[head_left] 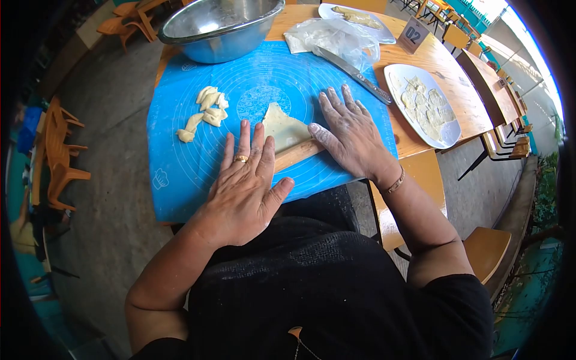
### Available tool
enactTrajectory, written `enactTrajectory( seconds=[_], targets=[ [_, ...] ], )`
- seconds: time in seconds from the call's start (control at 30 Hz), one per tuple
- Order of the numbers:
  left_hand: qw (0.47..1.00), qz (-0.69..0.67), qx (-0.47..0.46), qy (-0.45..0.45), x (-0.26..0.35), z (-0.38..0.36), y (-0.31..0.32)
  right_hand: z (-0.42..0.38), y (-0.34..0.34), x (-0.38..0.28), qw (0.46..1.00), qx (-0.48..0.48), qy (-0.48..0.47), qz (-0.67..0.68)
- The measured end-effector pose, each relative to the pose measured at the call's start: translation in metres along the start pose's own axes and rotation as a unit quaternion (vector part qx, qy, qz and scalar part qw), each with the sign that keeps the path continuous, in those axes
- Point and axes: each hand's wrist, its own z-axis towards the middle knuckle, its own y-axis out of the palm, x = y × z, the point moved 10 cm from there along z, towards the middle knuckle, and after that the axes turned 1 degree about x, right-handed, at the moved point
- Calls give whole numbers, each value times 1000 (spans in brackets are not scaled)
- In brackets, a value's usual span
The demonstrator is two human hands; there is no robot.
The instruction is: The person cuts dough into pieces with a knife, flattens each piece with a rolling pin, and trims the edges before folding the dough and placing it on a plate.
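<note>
A wooden rolling pin (297,155) lies across the blue baking mat (180,195) near its front edge. My left hand (243,189) lies flat over the pin's left end, fingers stretched forward. Over the other end rests my right hand (355,137), floury, with its fingers spread. A thin flattened sheet of dough (283,127) reaches out from under the pin between both hands. To the left sit several small twisted pieces of dough (211,114). Beyond my right hand lies a knife (355,74), partly on the mat.
A metal bowl (222,49) stands at the mat's back left. Behind the knife is a clear plastic bag (339,41). On the right, a white plate (443,143) holds flat dough pieces. Another plate (386,38) and a "02" sign (414,34) are farther back.
</note>
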Motion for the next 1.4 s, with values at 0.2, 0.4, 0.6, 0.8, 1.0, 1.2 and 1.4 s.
enactTrajectory(
  seconds=[0.2, 0.4, 0.6, 0.8, 1.0, 1.2, 1.4],
  targets=[
    [999, -8, 46, 16, 15, -15, -2, -33, -24, -13, 998, 25, -52, 18],
    [983, -110, 148, 12, 12, -15, -23, -47, -52, -8, 971, 143, -68, 177],
    [979, -104, 174, -4, 9, -11, -42, -15, -50, -11, 982, 159, -34, 100],
    [993, 2, 120, -16, -6, -1, -24, 10, 0, -12, 999, 29, -25, -5],
    [982, 139, 127, -15, -22, 16, -23, 55, 16, -12, 999, -22, -15, -23],
    [975, 172, 138, -23, -57, 29, -26, 98, 27, -19, 995, 9, -44, -93],
    [969, 168, 156, -92, -88, 33, -30, 134, 47, -20, 997, -6, -34, -63]
  ],
)
